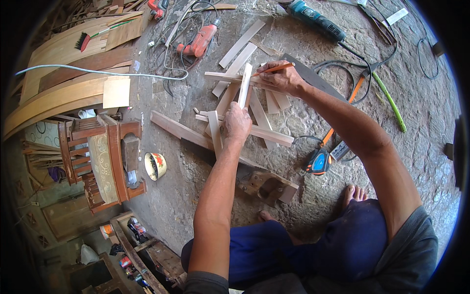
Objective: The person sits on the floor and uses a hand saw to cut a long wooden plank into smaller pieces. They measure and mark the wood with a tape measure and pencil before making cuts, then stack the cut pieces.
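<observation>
My left hand [238, 123] is closed around the lower end of a short pale wooden strip [246, 84], which points away from me. It crosses another strip [223, 77] lying sideways beneath it. In my right hand [285, 78] is an orange pencil [277, 68], its tip end close to where the two strips cross. More wooden strips [260, 115] lie criss-cross on the floor under and around both hands. A handsaw [268, 187] with a wooden handle rests nearer me, its blade partly hidden by my left forearm and the wood.
A blue-and-black tape measure [319, 160] lies right of the saw. Beyond the strips are a red drill [199, 41] and a teal angle grinder [317, 20] with trailing cords. A patterned bowl [155, 166] and carved wooden furniture [113, 152] stand left. A green strip [390, 102] lies far right.
</observation>
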A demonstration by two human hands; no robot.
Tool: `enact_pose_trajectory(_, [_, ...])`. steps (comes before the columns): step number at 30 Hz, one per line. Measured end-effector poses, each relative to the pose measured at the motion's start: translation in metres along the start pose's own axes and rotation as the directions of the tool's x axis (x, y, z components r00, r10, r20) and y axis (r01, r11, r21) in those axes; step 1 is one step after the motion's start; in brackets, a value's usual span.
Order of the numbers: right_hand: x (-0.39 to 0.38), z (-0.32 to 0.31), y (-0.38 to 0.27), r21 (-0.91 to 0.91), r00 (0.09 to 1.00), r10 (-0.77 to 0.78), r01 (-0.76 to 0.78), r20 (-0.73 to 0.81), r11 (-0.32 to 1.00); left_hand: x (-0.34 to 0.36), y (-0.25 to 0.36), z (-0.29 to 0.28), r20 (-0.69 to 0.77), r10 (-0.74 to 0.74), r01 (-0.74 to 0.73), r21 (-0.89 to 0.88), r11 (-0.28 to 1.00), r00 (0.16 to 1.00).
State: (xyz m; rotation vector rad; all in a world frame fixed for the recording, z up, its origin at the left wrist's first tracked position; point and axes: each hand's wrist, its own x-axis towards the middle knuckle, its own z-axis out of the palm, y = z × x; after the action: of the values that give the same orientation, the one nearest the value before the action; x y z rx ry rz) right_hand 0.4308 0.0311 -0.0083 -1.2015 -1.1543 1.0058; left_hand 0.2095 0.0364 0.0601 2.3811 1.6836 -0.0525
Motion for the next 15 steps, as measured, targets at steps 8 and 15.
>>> enact_pose_trajectory(8, [0.003, 0.002, 0.006, -0.151, 0.994, -0.107, 0.105, 0.000, 0.983, 0.001, -0.001, 0.001, 0.006, -0.029, 0.029, -0.017, 0.999, 1.000])
enact_pose_trajectory(15, [-0.002, 0.000, -0.009, 0.008, 1.000, 0.016, -0.016, -0.009, 1.000, 0.001, -0.001, 0.004, -0.020, -0.012, 0.011, -0.019, 1.000, 1.000])
